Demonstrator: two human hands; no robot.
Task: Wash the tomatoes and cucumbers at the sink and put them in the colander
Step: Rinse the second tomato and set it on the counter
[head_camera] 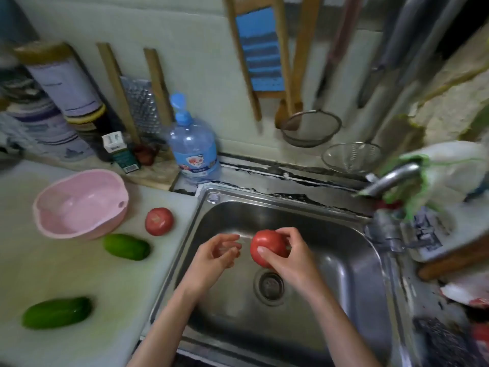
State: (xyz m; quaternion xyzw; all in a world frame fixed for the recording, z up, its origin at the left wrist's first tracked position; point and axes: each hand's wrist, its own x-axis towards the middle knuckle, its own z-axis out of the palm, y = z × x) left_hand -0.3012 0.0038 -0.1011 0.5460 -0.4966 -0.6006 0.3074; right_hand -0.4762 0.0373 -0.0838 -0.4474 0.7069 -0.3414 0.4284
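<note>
Curled round a red tomato (267, 247), the right hand (288, 258) holds it above the steel sink (357, 260) at centre frame, thumb across its front. Just left of it, the left hand (217, 254) holds nothing, fingers loosely bent, apart from the fruit. On the white counter (79, 274) at left lie a second tomato (159, 221), an upper cucumber (126, 246) and a lower cucumber (57, 312), near the pink colander (82, 205).

Head view looks steeply down, close over the sink (264, 207); counter (79, 274) at left.
</note>
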